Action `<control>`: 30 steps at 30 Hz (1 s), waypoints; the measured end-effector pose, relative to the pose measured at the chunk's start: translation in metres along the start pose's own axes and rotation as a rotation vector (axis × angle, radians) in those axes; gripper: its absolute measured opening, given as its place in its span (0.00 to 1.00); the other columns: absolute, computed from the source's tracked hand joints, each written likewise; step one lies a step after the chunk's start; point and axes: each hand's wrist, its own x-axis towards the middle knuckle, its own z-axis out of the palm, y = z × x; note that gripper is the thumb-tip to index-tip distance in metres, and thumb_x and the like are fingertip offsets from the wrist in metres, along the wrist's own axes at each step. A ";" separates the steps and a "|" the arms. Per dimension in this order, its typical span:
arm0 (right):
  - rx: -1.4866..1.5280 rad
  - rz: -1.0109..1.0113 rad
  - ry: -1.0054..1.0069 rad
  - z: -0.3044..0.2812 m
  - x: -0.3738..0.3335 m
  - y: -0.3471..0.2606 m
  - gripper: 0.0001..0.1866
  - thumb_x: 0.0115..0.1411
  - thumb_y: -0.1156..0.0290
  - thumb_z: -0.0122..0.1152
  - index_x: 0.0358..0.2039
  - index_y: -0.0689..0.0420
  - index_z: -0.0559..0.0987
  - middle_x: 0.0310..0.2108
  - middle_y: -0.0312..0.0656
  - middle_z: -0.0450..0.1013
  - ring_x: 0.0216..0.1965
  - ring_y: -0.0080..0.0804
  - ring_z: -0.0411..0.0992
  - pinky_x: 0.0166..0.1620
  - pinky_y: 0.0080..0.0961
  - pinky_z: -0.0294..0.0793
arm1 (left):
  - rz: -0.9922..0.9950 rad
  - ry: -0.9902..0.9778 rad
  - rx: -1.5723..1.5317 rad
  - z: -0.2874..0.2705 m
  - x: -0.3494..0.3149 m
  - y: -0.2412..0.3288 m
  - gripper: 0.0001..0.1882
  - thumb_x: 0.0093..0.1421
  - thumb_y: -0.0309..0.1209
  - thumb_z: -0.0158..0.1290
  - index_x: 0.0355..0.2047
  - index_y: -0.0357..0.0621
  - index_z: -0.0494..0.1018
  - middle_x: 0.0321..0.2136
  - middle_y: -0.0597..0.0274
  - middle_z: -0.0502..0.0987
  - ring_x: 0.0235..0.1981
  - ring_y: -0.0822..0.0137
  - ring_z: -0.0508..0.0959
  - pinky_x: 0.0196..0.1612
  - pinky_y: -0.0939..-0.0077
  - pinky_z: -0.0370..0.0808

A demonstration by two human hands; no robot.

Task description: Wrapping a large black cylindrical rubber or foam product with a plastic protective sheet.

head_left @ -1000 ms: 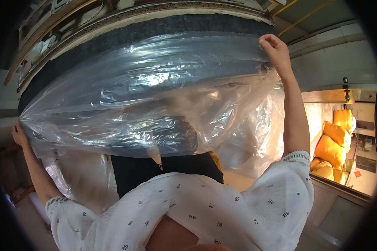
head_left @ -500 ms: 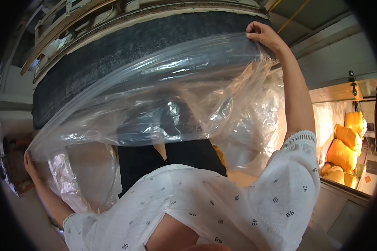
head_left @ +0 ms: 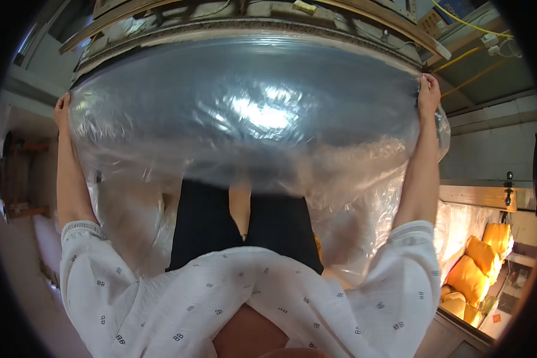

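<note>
A wide clear plastic sheet [head_left: 232, 125] is stretched between my two hands over a dark grey surface, which shows through it. My left hand [head_left: 62, 112] pinches the sheet's far left corner. At the far right corner, my right hand [head_left: 428, 94] is closed on the sheet's edge. The far edge lies along the back of the dark surface, close to a long rail. Nearer to me the sheet sags over my lap, and loose folds hang past my right forearm. Bright glare covers its middle.
Behind the dark surface runs a long rail [head_left: 250, 24] with wooden bars of a machine frame above it. Yellow cords [head_left: 459, 59] hang at the far right. Several yellow-orange bundles [head_left: 468, 277] are piled at the right beside a wooden beam [head_left: 474, 197]. More crumpled plastic hangs around my legs.
My left hand has moved up and forward, carrying its corner to the far edge. The sheet, slanted before, is now spread across nearly all the dark surface. My right hand has shifted right and slightly nearer.
</note>
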 end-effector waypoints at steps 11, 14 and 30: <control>-0.109 0.034 0.015 0.008 0.022 0.005 0.11 0.54 0.66 0.60 0.32 0.61 0.78 0.31 0.33 0.73 0.33 0.19 0.67 0.39 0.16 0.65 | -0.128 -0.038 -0.082 0.089 0.043 0.036 0.24 0.51 0.51 0.57 0.40 0.44 0.78 0.38 0.64 0.78 0.41 0.72 0.74 0.47 0.82 0.65; -0.095 0.020 0.059 0.018 0.029 0.007 0.14 0.52 0.63 0.61 0.29 0.63 0.78 0.28 0.35 0.72 0.30 0.21 0.67 0.39 0.17 0.66 | -0.092 -0.051 -0.078 0.086 0.055 0.028 0.24 0.52 0.50 0.57 0.40 0.46 0.78 0.38 0.65 0.78 0.41 0.74 0.73 0.47 0.83 0.65; -0.251 -0.046 0.338 0.007 0.053 0.025 0.17 0.48 0.62 0.62 0.23 0.66 0.71 0.30 0.48 0.69 0.32 0.40 0.66 0.41 0.32 0.65 | -0.194 0.084 0.244 0.079 0.118 -0.048 0.30 0.51 0.56 0.48 0.42 0.43 0.76 0.43 0.50 0.75 0.48 0.52 0.71 0.52 0.66 0.63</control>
